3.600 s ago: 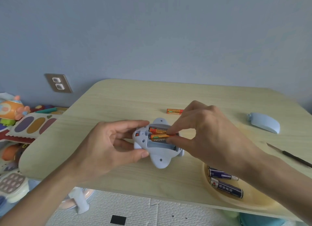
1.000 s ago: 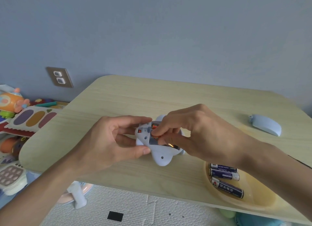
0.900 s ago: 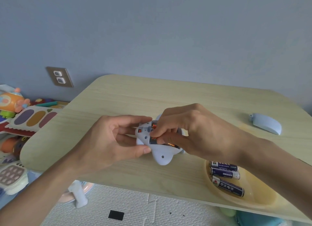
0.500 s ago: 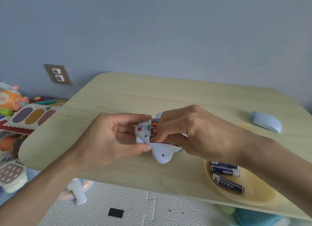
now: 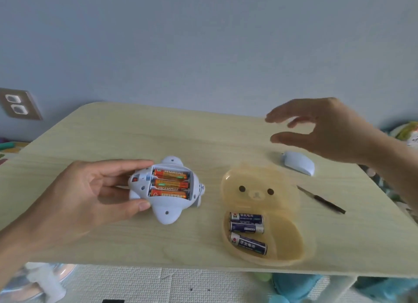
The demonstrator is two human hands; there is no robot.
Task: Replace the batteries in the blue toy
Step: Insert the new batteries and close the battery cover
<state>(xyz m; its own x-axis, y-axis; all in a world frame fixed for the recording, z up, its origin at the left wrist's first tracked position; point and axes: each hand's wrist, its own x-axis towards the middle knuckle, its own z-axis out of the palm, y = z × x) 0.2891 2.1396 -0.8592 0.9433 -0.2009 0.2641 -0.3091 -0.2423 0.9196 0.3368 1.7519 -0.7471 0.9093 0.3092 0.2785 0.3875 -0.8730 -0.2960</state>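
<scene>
Three orange batteries [image 5: 170, 183] lie crosswise in the upturned toy [image 5: 166, 190], left hand [image 5: 90, 195] gripping it, right hand [image 5: 328, 131] spread empty.

You've got a plain blue-grey wall [image 5: 203, 42], wall socket [image 5: 19, 104] left, light wood tabletop [image 5: 140, 131], white textured floor mat [image 5: 158, 284].

— Pale blue toy [image 5: 166, 213], with a small red switch near the left edge. Inside the open bay?
— Three orange batteries [image 5: 170, 183], gold and green print on each.
— And the tray [image 5: 260, 190]?
— Translucent amber-yellow, printed with a bear face: two dark brown eyes, a paler muzzle. Three dark navy batteries [image 5: 247, 229] inside, white lettering, silver ends, a red mark.
— Around them?
— Light wood-grain surface [image 5: 135, 135], pale blue cover [image 5: 298, 166], black-handled screwdriver [image 5: 325, 202], grey-blue wall.
</scene>
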